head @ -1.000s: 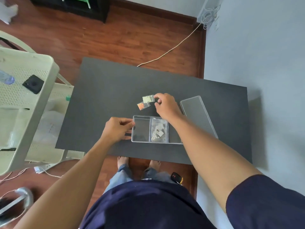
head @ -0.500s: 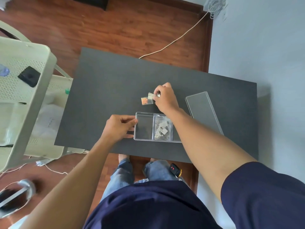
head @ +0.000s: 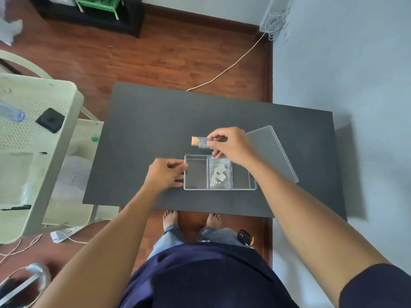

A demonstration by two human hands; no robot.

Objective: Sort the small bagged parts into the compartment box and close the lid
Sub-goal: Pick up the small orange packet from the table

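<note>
Clear plastic compartment box (head: 220, 172) on matte dark table (head: 155, 121): middle compartment holds bagged white parts (head: 219, 174). Left hand (head: 165, 175), fingers curled, grips box's left wall. Right hand (head: 231, 144) beyond box pinches clear bag (head: 203, 143); orange-filled bag (head: 196, 140) just beside. Flat transparent lid (head: 272, 152) lies right of box.

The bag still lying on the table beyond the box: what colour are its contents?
Orange, in a clear bag; the head view shows it.
</note>
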